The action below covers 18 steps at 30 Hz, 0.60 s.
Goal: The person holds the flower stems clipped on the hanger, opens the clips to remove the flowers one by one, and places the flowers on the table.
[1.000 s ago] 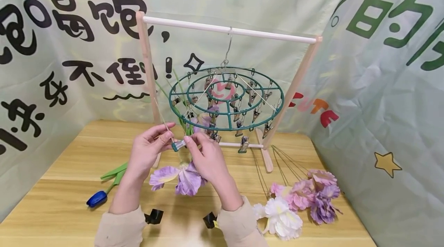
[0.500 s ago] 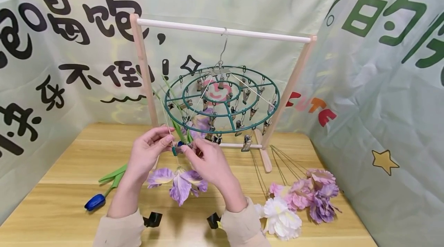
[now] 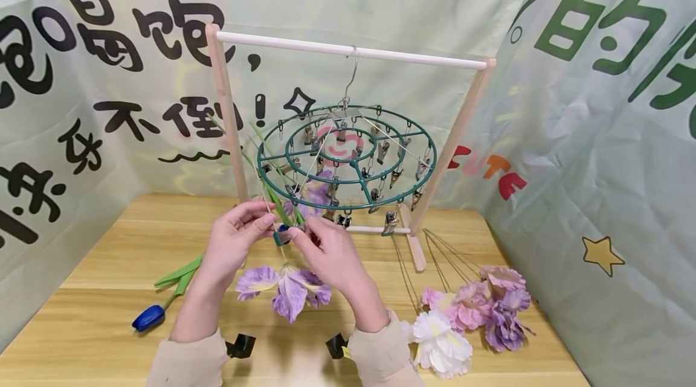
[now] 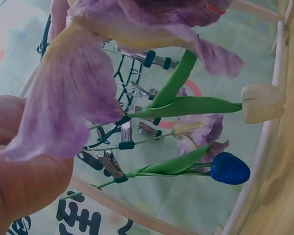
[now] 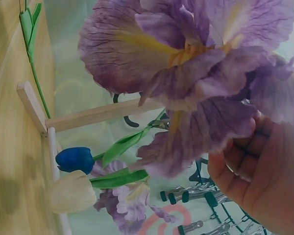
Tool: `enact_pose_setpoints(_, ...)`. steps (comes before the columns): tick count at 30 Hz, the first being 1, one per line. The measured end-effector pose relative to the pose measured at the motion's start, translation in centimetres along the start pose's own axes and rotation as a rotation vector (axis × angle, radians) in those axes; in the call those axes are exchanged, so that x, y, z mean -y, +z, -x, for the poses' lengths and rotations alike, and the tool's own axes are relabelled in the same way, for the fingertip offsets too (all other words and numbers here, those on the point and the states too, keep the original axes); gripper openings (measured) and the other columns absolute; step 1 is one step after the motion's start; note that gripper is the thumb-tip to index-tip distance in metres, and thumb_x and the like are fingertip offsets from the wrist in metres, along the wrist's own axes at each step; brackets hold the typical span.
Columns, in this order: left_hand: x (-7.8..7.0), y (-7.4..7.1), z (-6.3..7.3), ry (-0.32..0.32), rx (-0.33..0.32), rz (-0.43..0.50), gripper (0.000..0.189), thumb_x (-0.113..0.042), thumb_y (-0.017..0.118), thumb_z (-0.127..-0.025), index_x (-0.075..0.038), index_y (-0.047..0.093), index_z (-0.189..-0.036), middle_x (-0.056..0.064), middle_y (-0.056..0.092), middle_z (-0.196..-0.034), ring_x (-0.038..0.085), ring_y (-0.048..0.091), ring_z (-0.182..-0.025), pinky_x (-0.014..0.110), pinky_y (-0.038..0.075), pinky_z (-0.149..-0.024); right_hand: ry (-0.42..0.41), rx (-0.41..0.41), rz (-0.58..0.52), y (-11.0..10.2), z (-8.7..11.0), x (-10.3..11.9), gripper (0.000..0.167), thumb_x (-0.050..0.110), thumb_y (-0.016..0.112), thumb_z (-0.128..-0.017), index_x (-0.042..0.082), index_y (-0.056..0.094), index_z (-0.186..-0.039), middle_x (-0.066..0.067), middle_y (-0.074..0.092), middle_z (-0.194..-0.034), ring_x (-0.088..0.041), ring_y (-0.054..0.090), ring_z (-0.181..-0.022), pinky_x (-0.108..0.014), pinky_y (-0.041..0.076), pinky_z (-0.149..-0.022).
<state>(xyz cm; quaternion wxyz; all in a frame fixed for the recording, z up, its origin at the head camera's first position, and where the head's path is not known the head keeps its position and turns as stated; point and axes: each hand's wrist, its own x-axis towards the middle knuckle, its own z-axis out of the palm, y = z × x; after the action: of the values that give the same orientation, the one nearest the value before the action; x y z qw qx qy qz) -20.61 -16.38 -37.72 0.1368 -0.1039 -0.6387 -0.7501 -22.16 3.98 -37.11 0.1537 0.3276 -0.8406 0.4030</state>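
My left hand pinches the thin stem of an artificial purple iris, whose bloom hangs head down below both hands. With thumb and fingers, my right hand pinches a metal clip with green tips. The clip's tips overlap the iris stem, just right of my left thumb. Above is a round green clip hanger with several dangling clips. In the left wrist view, a blue tulip, a white tulip and another purple iris hang among the clips. Petals hide most fingertips in the wrist views.
The hanger hooks over the white bar of a wooden stand. Another blue tulip lies on the table at left. At right lie a white flower and pink and purple flowers, stems pointing back.
The clip in my right hand has turned, its green tips now lying against the stem. The iris bloom has swayed and turned slightly. The hanger has shifted a little left in view.
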Motion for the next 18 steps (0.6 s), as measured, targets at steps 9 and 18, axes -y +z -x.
enact_pose_setpoints(9,0.1,0.04,0.05,-0.009,0.005,-0.002,0.014,0.003,0.068,-0.098,0.0,0.072,-0.111,0.005,0.072,-0.113,0.012,0.071,-0.091,0.027,0.062,-0.082,-0.015,0.014,-0.015,-0.22,0.04,-0.07,0.038,0.04,0.056,-0.107,0.019,0.048,-0.076,0.005,0.044,-0.07,-0.009,0.042,-0.061,-0.024,0.035,-0.054)
enact_pose_setpoints(18,0.18,0.05,0.02,0.006,0.011,-0.001,0.015,0.004,0.067,-0.098,-0.006,0.073,-0.108,0.004,0.072,-0.112,0.012,0.072,-0.091,0.027,0.063,-0.082,-0.051,-0.012,0.012,-0.22,-0.03,-0.08,0.04,0.039,0.056,-0.107,0.019,0.047,-0.074,0.006,0.041,-0.069,-0.008,0.04,-0.061,-0.024,0.034,-0.055)
